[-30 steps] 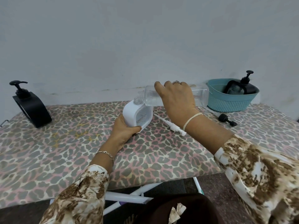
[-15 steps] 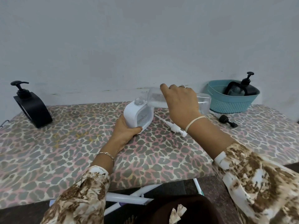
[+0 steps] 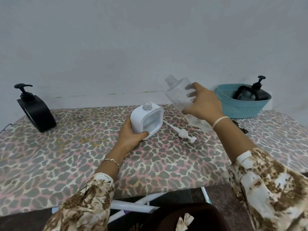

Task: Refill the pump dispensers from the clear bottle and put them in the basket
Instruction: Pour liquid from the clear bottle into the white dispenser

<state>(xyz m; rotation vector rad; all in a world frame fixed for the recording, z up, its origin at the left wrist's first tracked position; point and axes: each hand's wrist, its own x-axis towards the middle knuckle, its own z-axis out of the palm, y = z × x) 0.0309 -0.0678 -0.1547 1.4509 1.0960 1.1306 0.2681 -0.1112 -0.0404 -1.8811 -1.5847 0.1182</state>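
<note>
A person's right hand [image 3: 202, 104] is gripping the clear bottle [image 3: 180, 94], neck tilted up, above the desk [image 3: 66, 155]. The left hand [image 3: 131, 139] is clasping the open white dispenser [image 3: 146, 120] upright; a nudge could tip and spill it. Its pump [image 3: 181, 133] is lying just beside, the basket [image 3: 241, 104] well right.

Brown-cream blotched sleeves [image 3: 86, 202], bracelet [image 3: 115, 163], wristband [image 3: 219, 120]
</note>
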